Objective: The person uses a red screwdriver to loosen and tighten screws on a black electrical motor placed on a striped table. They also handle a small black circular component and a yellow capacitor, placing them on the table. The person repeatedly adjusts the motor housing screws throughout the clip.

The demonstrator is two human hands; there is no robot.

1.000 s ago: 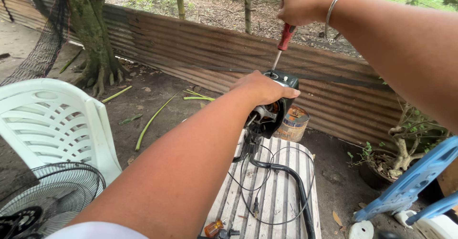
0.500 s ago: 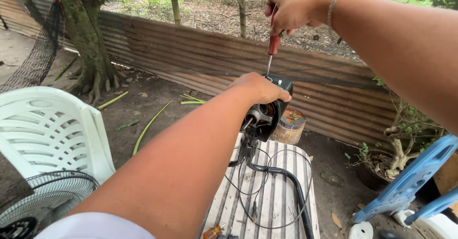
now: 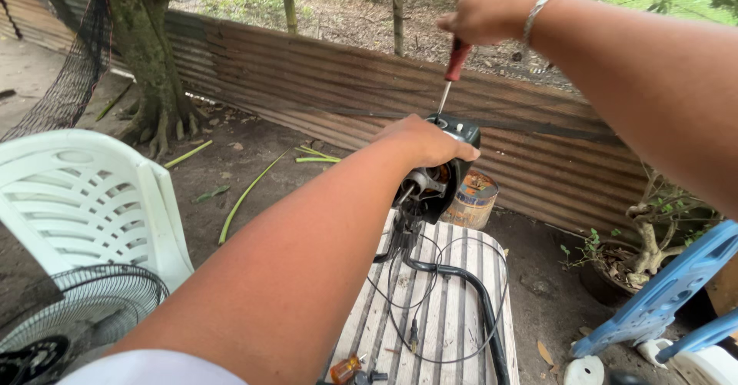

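Left hand grips the black fan motor housing, holding it up above the white slatted counter. Right hand is closed on the red-handled screwdriver, tip down at the housing top. Looks mid-job: copper winding shows at the side, so the casing seems partly open; black cable trails loose, wire fan guard lies apart at lower left.

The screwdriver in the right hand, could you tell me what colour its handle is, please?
Red, seen in the head view: screwdriver.
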